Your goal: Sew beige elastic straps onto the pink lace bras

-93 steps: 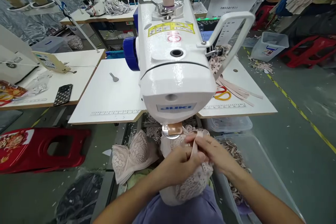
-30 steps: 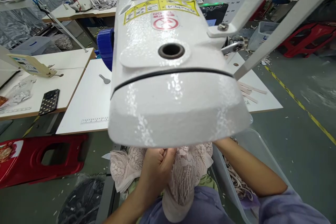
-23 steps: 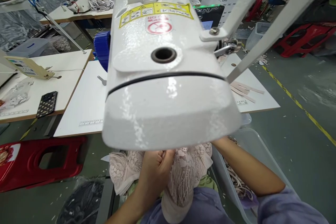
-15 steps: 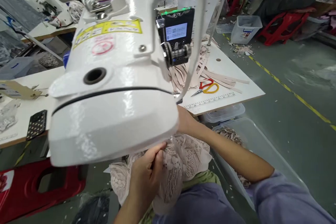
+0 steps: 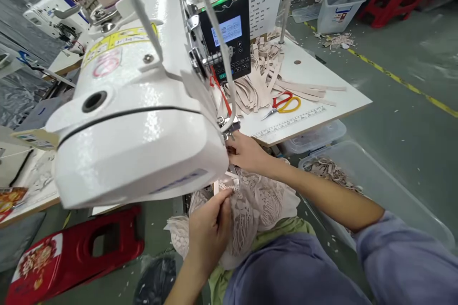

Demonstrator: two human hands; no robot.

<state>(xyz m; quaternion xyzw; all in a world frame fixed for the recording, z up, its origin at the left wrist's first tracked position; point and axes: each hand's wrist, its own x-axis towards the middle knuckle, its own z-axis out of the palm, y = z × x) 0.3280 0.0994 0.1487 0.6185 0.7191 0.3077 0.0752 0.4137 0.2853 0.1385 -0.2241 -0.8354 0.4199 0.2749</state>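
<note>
My left hand (image 5: pixel 210 224) is closed, pinching the edge of a pale pink lace garment (image 5: pixel 243 217) between thumb and fingers. The lace lies gathered over my lap, below the head of a white sewing machine (image 5: pixel 143 152). My right hand (image 5: pixel 248 153) reaches in beside the needle area with its fingers curled. The machine head partly covers those fingertips, so what they hold cannot be made out. A light strip of the lace edge runs up from my left fingers toward the machine.
Red-and-yellow-handled scissors (image 5: pixel 282 104), a ruler (image 5: pixel 291 121) and beige fabric strips (image 5: pixel 250 90) lie on the white tabletop (image 5: pixel 332 76). A control panel (image 5: pixel 229 38) stands behind the machine. A clear bin (image 5: pixel 379 186) of scraps is to the right; a red stool (image 5: pixel 78 252) is at left.
My view has shifted, so the machine sits further left and more of my right hand shows. My left hand still pinches the lace.
</note>
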